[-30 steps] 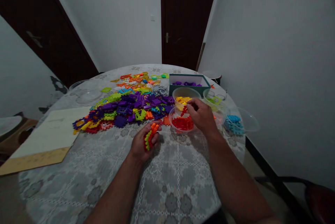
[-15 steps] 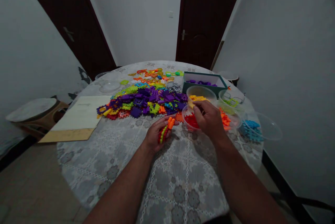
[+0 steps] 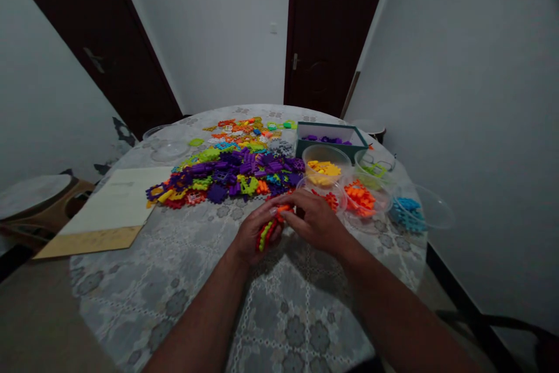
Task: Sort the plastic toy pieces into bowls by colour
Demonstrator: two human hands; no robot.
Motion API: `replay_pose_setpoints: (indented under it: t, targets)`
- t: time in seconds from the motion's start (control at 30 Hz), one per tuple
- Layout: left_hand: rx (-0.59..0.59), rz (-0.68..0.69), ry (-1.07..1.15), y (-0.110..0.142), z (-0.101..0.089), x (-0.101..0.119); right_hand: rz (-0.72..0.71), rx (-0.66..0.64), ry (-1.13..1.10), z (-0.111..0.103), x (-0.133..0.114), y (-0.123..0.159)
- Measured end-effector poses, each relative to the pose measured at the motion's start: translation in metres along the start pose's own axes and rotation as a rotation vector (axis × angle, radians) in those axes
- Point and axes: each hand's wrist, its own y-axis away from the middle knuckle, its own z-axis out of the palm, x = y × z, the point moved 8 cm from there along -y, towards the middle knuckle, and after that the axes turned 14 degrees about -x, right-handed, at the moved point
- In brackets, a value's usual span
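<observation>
My left hand (image 3: 250, 234) is closed around a small stack of plastic building pieces (image 3: 264, 235), red and lime green, with orange at the top. From the right, my right hand (image 3: 318, 220) meets it, its thumb and fingertips closed on the orange pieces (image 3: 285, 208) at the stack's upper end. Fingers hide part of the stack. Just behind my right hand, a clear tub of red pieces (image 3: 331, 201) is partly covered. Beside it stand clear tubs holding orange pieces (image 3: 360, 198) and yellow pieces (image 3: 324, 171).
A big mixed heap of pieces (image 3: 231, 172), mostly purple, spreads beyond my hands. Behind the tubs is a green box (image 3: 334, 150) with purple pieces. Blue pieces (image 3: 408, 214) lie in a tub at right. A paper folder (image 3: 105, 204) lies on the table's left.
My right hand has come from above the red and yellow tubs down and left to my left hand, which keeps its stack. The view has swung right, then partly back left.
</observation>
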Motion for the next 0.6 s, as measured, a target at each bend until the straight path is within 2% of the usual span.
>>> replay_pose_setpoints:
  t: [0.1,0.23,0.3,0.4,0.5,0.6]
  targets:
    - [0.013,0.003,-0.025,-0.001,0.0,0.001,0.126,0.076,-0.143,-0.022,0.022,0.002]
    - [0.146,-0.012,-0.039,0.001,-0.009,0.0,0.289,0.201,-0.285,-0.059,0.072,0.016]
    - [0.213,-0.007,-0.023,0.002,-0.015,0.0,0.396,0.35,-0.212,-0.087,0.1,0.033]
    - [0.29,-0.017,0.027,0.002,-0.026,-0.004,0.535,0.57,0.065,-0.126,0.128,0.063]
    - [0.304,-0.046,0.132,0.0,-0.032,-0.009,0.579,0.721,0.334,-0.146,0.131,0.08]
    - [0.25,-0.068,0.236,-0.002,-0.029,-0.01,0.498,0.784,0.422,-0.14,0.108,0.074]
